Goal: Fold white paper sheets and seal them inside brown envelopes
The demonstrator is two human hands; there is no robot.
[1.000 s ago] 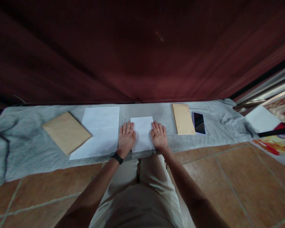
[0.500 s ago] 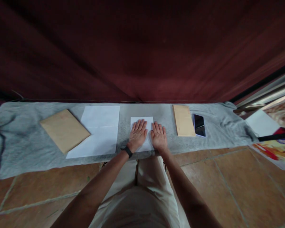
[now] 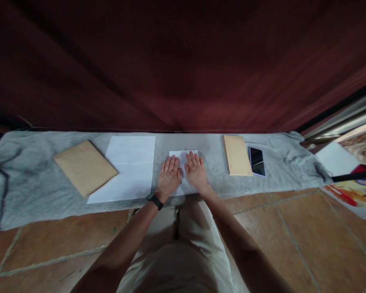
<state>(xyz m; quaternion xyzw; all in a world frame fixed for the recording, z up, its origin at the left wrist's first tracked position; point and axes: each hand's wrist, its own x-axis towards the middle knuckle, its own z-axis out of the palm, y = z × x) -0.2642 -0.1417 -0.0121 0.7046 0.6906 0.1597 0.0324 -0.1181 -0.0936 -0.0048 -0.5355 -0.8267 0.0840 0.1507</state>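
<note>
A small white sheet of paper [image 3: 183, 188], apparently folded, lies in front of me on the grey cloth. My left hand [image 3: 168, 176] rests flat across its left edge, fingers stretched out and pointing away from me. On its right side lies my right hand [image 3: 196, 171], also flat with the fingers extended. Both palms press down, and neither hand grips anything. The hands cover much of the sheet, so only its top edge and a strip between them show.
Larger white sheets [image 3: 131, 171] lie to the left, partly under a brown envelope [image 3: 86, 167]. To the right are a stack of brown envelopes [image 3: 237, 156] and a phone [image 3: 257, 161]. The grey cloth [image 3: 280, 162] ends at a dark red curtain-like surface [image 3: 183, 81] behind.
Both hands have shifted left across the small sheet. My right hand has moved from its right edge further onto it, and my left hand now lies over its left edge.
</note>
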